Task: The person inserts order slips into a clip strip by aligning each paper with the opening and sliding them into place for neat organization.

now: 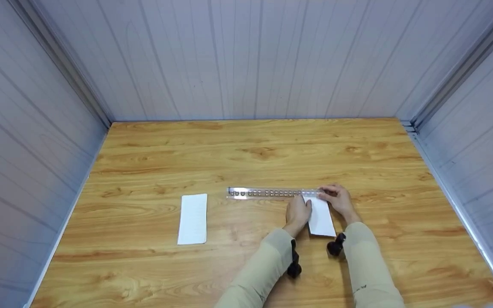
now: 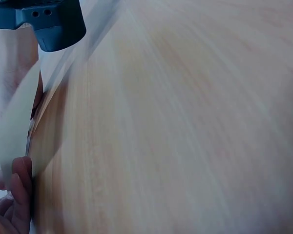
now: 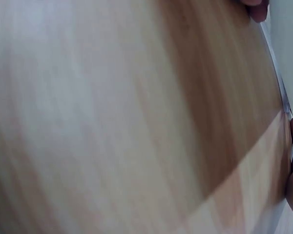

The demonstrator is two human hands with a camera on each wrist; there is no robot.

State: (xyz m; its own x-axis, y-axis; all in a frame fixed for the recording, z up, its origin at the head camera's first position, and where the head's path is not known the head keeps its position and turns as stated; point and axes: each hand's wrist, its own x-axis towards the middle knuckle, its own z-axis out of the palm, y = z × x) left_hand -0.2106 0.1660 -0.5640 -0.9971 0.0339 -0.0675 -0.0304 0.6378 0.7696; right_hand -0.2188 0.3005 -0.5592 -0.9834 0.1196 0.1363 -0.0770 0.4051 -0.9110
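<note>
A clear plastic ruler (image 1: 263, 193) with a row of holes lies crosswise on the table. Its right end meets the far edge of a folded white paper (image 1: 321, 220), whose near part is raised off the wood. My left hand (image 1: 298, 212) grips the paper's left side, thumb on top and the other fingers curled, close to the ruler. At the ruler's right end, my right hand (image 1: 337, 201) pinches it, its thumb by the paper's far right corner. In the left wrist view the paper (image 2: 17, 117) stands up past the curled left fingers (image 2: 20, 192). Exact contact under the paper is hidden.
A second folded white paper (image 1: 192, 219) lies flat to the left on the wood-grain table (image 1: 144, 265). Pale panel walls (image 1: 238, 60) enclose the table at the back and both sides. Black camera mounts hang below both sleeves.
</note>
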